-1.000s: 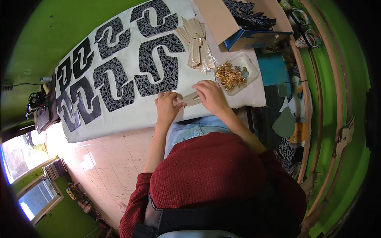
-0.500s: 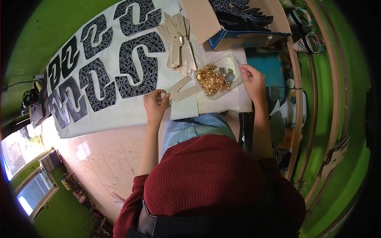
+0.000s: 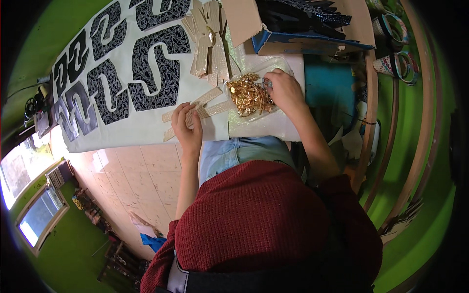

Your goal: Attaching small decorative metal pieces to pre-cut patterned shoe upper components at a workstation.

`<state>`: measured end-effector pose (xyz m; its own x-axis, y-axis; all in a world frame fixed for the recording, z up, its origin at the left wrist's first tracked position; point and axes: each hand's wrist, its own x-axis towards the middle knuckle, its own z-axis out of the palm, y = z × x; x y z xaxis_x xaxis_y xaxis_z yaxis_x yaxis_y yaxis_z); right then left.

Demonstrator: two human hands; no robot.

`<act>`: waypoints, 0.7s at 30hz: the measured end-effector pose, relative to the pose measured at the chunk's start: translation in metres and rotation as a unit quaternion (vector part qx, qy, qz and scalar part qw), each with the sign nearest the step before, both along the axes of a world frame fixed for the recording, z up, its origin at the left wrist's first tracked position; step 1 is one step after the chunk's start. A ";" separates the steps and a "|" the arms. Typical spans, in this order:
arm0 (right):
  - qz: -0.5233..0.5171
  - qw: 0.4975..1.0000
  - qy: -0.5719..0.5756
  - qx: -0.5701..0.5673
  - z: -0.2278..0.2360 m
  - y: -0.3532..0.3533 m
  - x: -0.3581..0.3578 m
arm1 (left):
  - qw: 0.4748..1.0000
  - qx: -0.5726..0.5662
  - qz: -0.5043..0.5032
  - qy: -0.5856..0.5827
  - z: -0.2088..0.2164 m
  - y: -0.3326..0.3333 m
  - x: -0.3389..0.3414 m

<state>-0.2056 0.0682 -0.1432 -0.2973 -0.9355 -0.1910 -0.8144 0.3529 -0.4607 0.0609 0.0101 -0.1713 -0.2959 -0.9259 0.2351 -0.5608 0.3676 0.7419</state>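
Left hand: fingers curled on beige strips, pinch unclear; best held steady.
Right hand: fingers bunched in clear tray, hold hidden.
Gold fittings: best disturbed little.

Patterned black cut-outs are lying in rows across a white-covered counter in what is looking like a small craft workshop with green walls. Gold-coloured metal fittings are heaping up in a clear tray, dark strips are crowding a cardboard box, and a black-wheeled machine is standing at far left.
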 end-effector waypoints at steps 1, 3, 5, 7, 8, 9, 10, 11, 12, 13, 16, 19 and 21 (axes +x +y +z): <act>-0.005 1.000 -0.012 -0.012 0.000 0.000 0.000 | 1.000 0.006 0.019 0.017 0.000 0.000 0.001; -0.003 0.999 -0.027 -0.025 -0.002 0.001 0.000 | 0.998 0.012 0.045 0.031 -0.001 -0.001 0.007; 0.001 0.999 -0.002 -0.050 -0.003 0.003 -0.003 | 0.990 0.033 0.110 0.082 -0.002 -0.003 0.017; -0.020 0.997 -0.025 -0.071 -0.001 0.004 -0.006 | 0.986 0.039 0.154 0.058 -0.002 -0.005 0.030; -0.049 0.994 -0.045 -0.090 0.000 0.005 -0.007 | 0.980 0.070 0.180 0.041 -0.003 -0.006 0.038; -0.042 0.994 -0.046 -0.093 0.002 0.006 -0.008 | 0.973 0.103 0.204 0.026 -0.003 -0.007 0.044; -0.100 0.974 -0.181 -0.088 0.006 0.006 -0.008 | 0.977 0.092 0.192 0.000 -0.004 -0.008 0.050; -0.156 0.934 -0.311 -0.080 0.010 0.005 -0.007 | 0.976 0.090 0.197 0.000 -0.006 -0.009 0.054; -0.139 0.902 -0.391 -0.122 0.014 0.006 -0.006 | 0.986 0.070 0.148 -0.036 -0.002 -0.010 0.053; -0.137 0.902 -0.390 -0.123 0.019 0.004 -0.006 | 0.991 0.050 0.097 -0.072 0.001 -0.012 0.052; -0.153 0.790 -0.588 -0.087 0.030 0.001 -0.005 | 0.981 0.060 0.017 -0.186 0.015 -0.011 0.037; -0.140 0.787 -0.596 -0.077 0.037 0.000 -0.001 | 0.966 0.093 -0.032 -0.240 0.015 -0.014 0.028; -0.160 0.807 -0.564 -0.073 0.043 0.002 0.005 | 0.961 0.081 -0.034 -0.263 0.010 -0.019 0.026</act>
<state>-0.2009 0.0704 -0.1003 -0.2415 -0.8822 -0.4042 0.2740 0.3376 -0.9005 0.0864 -0.0085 -0.1610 -0.3960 -0.9116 -0.1100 -0.8522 0.3203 0.4138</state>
